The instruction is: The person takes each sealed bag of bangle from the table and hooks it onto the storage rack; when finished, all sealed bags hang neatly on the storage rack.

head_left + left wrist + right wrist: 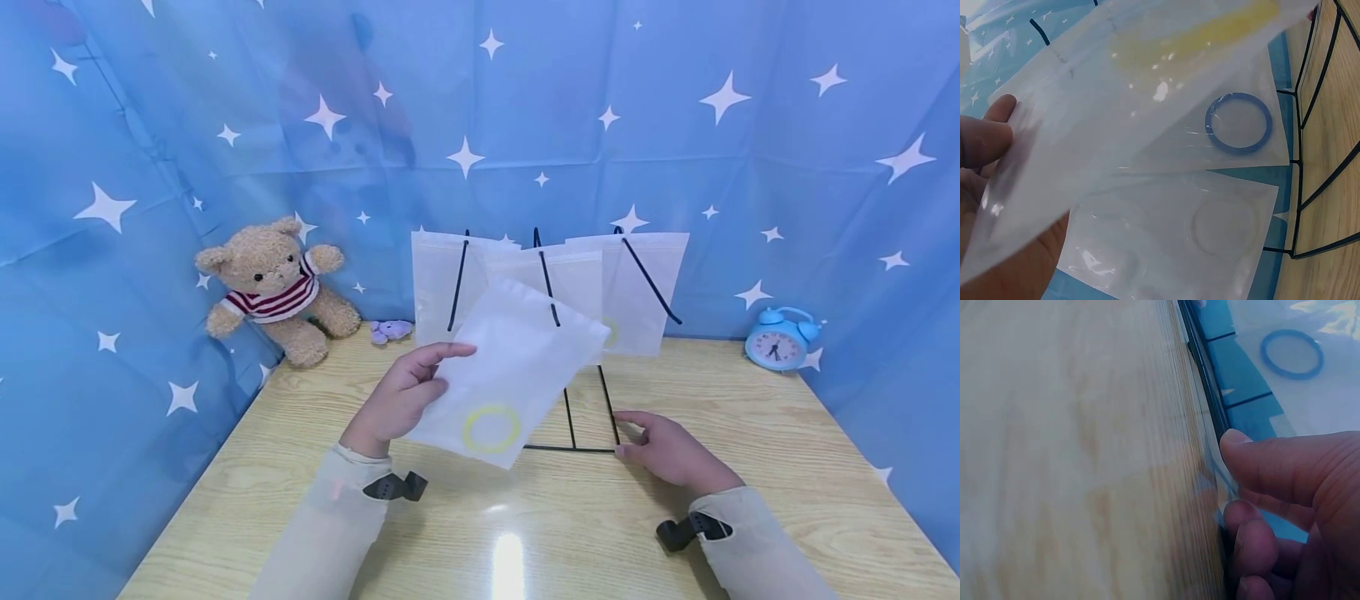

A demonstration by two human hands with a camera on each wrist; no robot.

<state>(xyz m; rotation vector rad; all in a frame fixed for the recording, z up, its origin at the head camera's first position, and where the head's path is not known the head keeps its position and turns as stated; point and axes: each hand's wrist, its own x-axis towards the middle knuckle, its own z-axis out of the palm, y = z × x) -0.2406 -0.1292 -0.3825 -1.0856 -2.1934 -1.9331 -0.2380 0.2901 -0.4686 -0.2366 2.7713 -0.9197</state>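
My left hand (401, 392) pinches the edge of a translucent zip bag (525, 358) between thumb and fingers; a yellow ring (514, 429) shows through it. The bag tilts in front of a black wire rack (555, 448). Several hooks stick out from the rack. Three similar bags hang there: left (435, 283), middle (581, 279) and right (645, 325). In the left wrist view, one hanging bag contains a blue ring (1239, 150), another a faint pale ring (1195, 228). My right hand (671, 450) grips the rack's lower right corner, thumb on the bar.
A teddy bear (273, 292) in a striped top sits at the back left, with a small purple toy (390, 331) beside it. A blue alarm clock (776, 346) stands at the back right. Behind the wooden table (487, 517) hangs a blue star-patterned curtain (540, 100).
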